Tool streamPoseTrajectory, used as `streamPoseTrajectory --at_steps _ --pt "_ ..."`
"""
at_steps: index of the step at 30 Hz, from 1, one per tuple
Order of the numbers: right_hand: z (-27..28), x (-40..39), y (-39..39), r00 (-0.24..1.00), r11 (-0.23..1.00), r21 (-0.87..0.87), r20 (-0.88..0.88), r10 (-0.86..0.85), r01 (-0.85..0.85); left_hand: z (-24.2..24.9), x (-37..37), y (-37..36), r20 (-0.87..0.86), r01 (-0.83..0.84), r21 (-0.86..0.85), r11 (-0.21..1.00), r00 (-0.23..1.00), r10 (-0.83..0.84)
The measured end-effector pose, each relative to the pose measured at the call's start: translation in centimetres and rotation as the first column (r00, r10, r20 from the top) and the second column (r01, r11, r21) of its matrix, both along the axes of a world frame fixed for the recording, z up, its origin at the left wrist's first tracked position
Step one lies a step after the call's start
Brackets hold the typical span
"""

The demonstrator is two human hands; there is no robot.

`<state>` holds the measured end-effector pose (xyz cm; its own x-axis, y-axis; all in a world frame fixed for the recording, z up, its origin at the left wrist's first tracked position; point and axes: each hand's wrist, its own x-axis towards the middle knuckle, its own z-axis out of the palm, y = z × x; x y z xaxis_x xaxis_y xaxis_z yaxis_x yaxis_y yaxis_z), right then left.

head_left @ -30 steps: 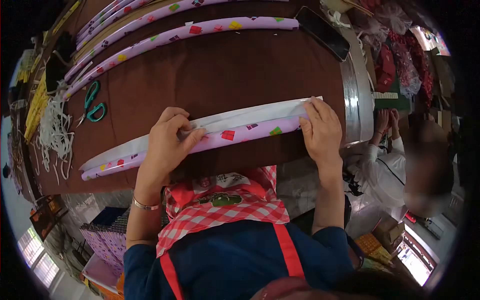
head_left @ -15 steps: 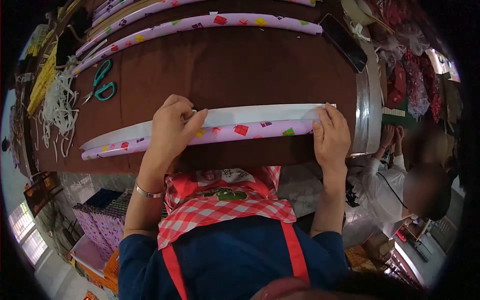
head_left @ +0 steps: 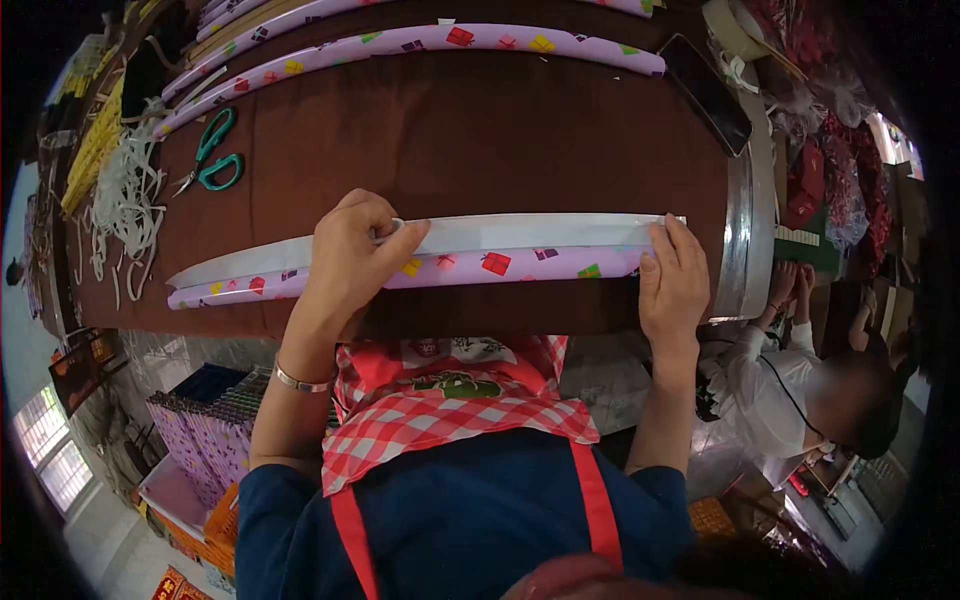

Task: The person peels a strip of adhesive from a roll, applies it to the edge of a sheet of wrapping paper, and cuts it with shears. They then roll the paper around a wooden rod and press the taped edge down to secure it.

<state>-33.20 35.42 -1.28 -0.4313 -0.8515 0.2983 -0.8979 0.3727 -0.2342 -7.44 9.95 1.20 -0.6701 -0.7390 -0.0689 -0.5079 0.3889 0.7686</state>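
Note:
A long roll of lilac paper [head_left: 460, 268] with coloured gift prints lies across the brown cloth near its front edge, a white strip of its inner side showing along the back. My left hand [head_left: 358, 250] is closed over the roll left of its middle, thumb and fingers pinching a small white piece whose nature I cannot make out. At the roll's right end my right hand [head_left: 675, 280] grips the paper, its fingertips on the white strip and the thumb on the printed side.
Teal-handled scissors [head_left: 215, 150] and white strips [head_left: 125, 195] lie at the left. More printed rolls [head_left: 400, 42] line the back beside a black phone [head_left: 706, 95]. At the right edge sits a person in white [head_left: 775, 385].
The view has shifted slightly, so the table things appear a little farther right. Both hands keep nearly the same places on the roll.

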Motion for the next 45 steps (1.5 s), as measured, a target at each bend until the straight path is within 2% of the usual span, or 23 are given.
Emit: streamPoseTrajectory --at_steps 4,6,9,15,42,45 --pt "-0.1 0.0 0.0 1.0 1.0 -0.015 0.005 0.007 -0.007 0.2 -0.3 0.2 0.045 -0.025 -0.017 1.0 0.999 0.026" --pt "-0.1 0.0 0.0 1.0 1.0 -0.017 0.011 0.01 -0.01 0.2 -0.4 0.3 0.122 0.012 -0.082 0.997 0.993 -0.002" --pt "-0.2 -0.1 0.1 1.0 1.0 -0.004 0.016 0.012 -0.012 0.3 -0.6 0.6 0.151 0.025 -0.155 0.988 0.988 -0.001" --pt "-0.2 -0.1 0.1 0.999 1.0 -0.007 0.036 0.01 -0.01 0.2 -0.9 0.9 0.194 0.013 -0.196 0.981 0.981 0.026" --pt "-0.1 -0.1 0.1 0.999 1.0 -0.013 0.038 0.01 -0.009 0.3 -1.4 1.1 0.255 0.036 -0.262 0.964 0.966 0.033" --pt "0.0 0.1 0.1 0.999 1.0 -0.003 0.052 0.001 -0.001 -0.1 -1.2 1.2 0.193 0.037 -0.3 0.953 0.981 0.023"
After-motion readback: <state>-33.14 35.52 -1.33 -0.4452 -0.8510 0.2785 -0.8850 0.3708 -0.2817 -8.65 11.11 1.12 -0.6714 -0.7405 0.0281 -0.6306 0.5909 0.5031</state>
